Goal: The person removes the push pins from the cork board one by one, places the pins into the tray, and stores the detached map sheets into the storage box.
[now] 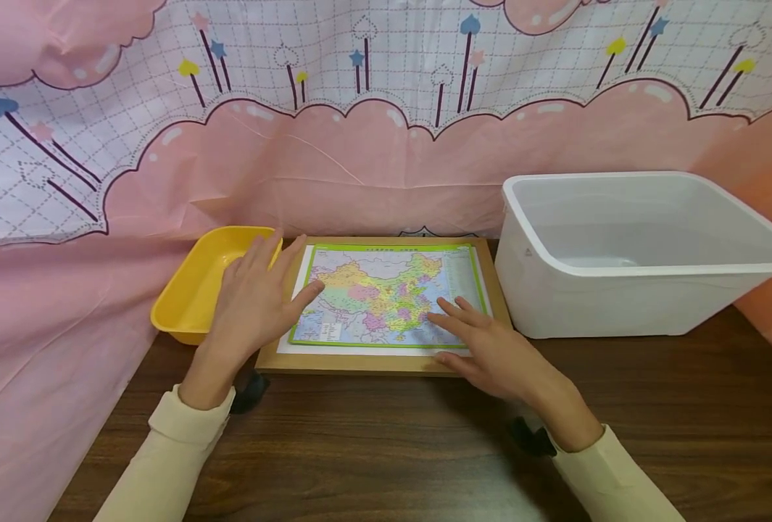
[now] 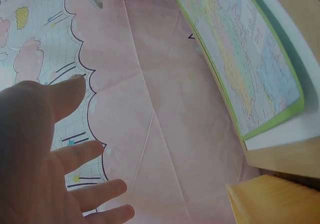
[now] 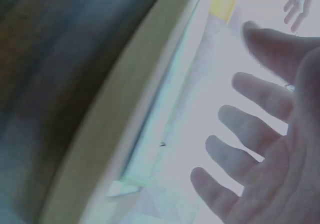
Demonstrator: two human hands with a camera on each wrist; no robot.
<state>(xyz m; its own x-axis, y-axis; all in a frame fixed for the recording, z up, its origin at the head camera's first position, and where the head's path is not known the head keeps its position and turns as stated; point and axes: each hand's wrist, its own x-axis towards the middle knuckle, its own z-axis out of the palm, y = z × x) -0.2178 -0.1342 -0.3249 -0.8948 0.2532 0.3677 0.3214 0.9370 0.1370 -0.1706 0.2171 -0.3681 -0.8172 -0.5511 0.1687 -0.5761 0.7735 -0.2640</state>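
Cream sleeves [image 1: 164, 457] reach in from the near side to two bare hands, fingers spread and pinching nothing: the left hand [image 1: 248, 297] by one side of the green-edged map [image 1: 372, 290], the right hand [image 1: 490, 348] over its opposite lower corner. That map lies on a white sheet [image 1: 372, 351] atop a wooden board [image 1: 359, 365] (between yellow tray [image 1: 183, 297] and white tub [image 1: 555, 304]); handling it well probably calls for light, even contact at both edges, lest it skid.

Wooden table [image 1: 359, 442] — yellow basin [image 1: 196, 296], framed board [image 1: 359, 364], white tub [image 1: 594, 304].
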